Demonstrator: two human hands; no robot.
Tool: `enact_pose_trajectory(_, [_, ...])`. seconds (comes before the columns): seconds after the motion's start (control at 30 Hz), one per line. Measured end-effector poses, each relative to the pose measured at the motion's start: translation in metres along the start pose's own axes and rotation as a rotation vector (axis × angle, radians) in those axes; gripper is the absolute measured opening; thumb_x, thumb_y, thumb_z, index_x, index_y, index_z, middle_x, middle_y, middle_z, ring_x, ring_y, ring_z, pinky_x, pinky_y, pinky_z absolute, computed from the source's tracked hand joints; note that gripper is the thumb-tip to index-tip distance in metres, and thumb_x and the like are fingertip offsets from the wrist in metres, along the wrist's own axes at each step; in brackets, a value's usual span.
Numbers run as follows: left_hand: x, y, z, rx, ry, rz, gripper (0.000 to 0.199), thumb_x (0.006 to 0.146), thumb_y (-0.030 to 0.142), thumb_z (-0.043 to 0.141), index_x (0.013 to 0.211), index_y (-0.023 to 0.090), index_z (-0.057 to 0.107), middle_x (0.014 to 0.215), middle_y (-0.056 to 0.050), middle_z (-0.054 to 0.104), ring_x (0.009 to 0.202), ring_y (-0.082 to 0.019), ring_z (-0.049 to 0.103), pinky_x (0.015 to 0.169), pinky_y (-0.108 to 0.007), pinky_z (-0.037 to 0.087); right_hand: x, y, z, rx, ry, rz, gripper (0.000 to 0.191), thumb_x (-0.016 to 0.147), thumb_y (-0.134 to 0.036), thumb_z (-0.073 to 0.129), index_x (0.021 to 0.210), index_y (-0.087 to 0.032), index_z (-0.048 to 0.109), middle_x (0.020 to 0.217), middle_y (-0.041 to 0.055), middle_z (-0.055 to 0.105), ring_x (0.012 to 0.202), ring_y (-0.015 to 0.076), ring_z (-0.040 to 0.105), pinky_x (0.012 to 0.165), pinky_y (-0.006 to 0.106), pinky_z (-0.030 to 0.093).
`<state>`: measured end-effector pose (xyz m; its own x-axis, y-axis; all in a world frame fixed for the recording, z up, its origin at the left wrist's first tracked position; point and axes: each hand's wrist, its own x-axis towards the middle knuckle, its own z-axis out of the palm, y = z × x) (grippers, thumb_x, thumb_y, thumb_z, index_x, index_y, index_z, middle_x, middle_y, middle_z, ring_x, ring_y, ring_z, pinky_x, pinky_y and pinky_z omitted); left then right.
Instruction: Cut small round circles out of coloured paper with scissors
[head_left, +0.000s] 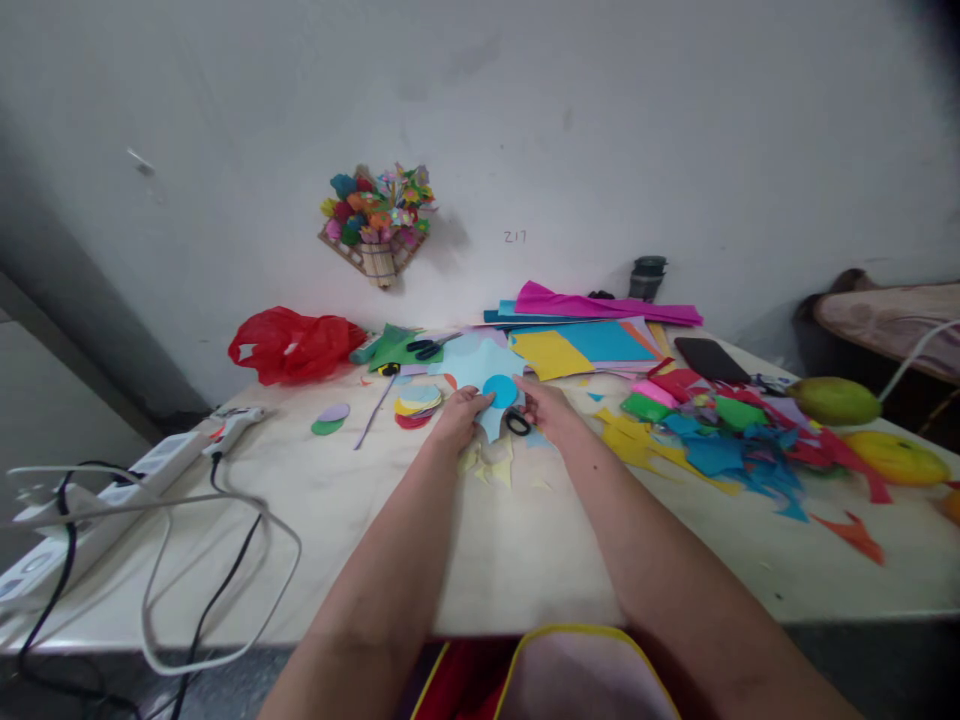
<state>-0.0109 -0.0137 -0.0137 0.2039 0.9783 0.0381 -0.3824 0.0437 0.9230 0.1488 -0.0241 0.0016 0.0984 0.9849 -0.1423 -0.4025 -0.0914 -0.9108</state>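
My left hand [459, 415] pinches a light blue sheet of paper [487, 358] together with a bright blue paper circle [499, 391] lying on it. On the other side, my right hand [546, 408] is closed at the circle's right edge. A black handle loop of a pair of scissors [517, 423] shows at its fingers; the blades are hidden. Pale yellow paper scraps [491, 465] lie just below the hands. Left of them is a small pile of cut paper circles [418, 402], with a purple circle [335, 412] and a green one farther out.
A second pair of scissors [426, 349] rests on green paper behind. Coloured sheets [600, 345] lie at the back, and a heap of scraps [720, 440] spreads right, beside a phone [709, 359] and mangoes [836, 400]. A red bag [292, 345] and power strips [161, 460] with cables are left.
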Motion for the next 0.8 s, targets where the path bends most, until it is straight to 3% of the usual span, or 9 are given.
enact_pose_trajectory(0.17, [-0.0043, 0.0018, 0.0049, -0.004, -0.024, -0.005, 0.059, 0.041, 0.035, 0.1, 0.074, 0.018, 0.055, 0.067, -0.004, 0.069, 0.058, -0.015, 0.064, 0.06, -0.028, 0.052, -0.0073, -0.002, 0.001, -0.022, -0.114, 0.054, 0.032, 0.067, -0.032, 0.088, 0.07, -0.016, 0.06, 0.054, -0.0008, 0.06, 0.038, 0.0047, 0.038, 0.03, 0.016, 0.02])
enact_pose_trajectory(0.47, [-0.0007, -0.0026, 0.0035, 0.04, -0.009, 0.009, 0.058, 0.042, 0.035, 0.1, 0.072, 0.019, 0.054, 0.062, 0.0, 0.066, 0.053, -0.013, 0.061, 0.054, -0.025, 0.048, -0.0087, 0.0007, 0.0081, -0.11, 0.072, -0.065, 0.03, 0.061, -0.021, 0.089, 0.061, -0.017, 0.059, 0.046, -0.0012, 0.057, 0.038, 0.0065, 0.038, 0.033, 0.019, 0.021])
enact_pose_trajectory(0.67, [0.0001, -0.0021, 0.0034, 0.066, -0.037, 0.022, 0.054, 0.047, 0.037, 0.099, 0.068, 0.019, 0.052, 0.059, 0.001, 0.063, 0.05, -0.012, 0.058, 0.051, -0.024, 0.045, -0.0109, -0.0014, 0.0064, -0.005, -0.02, -0.076, 0.031, 0.062, -0.027, 0.088, 0.069, -0.018, 0.059, 0.048, -0.0038, 0.055, 0.037, 0.0053, 0.035, 0.034, 0.019, 0.017])
enact_pose_trajectory(0.8, [-0.002, -0.0003, 0.0067, 0.054, -0.01, 0.035, 0.059, 0.046, 0.033, 0.099, 0.077, 0.02, 0.051, 0.057, 0.005, 0.059, 0.051, -0.012, 0.057, 0.053, -0.024, 0.044, -0.0085, 0.0009, 0.0023, -0.093, -0.015, -0.04, 0.033, 0.064, -0.032, 0.089, 0.068, -0.018, 0.059, 0.049, -0.0014, 0.056, 0.038, 0.0078, 0.042, 0.034, 0.02, 0.021])
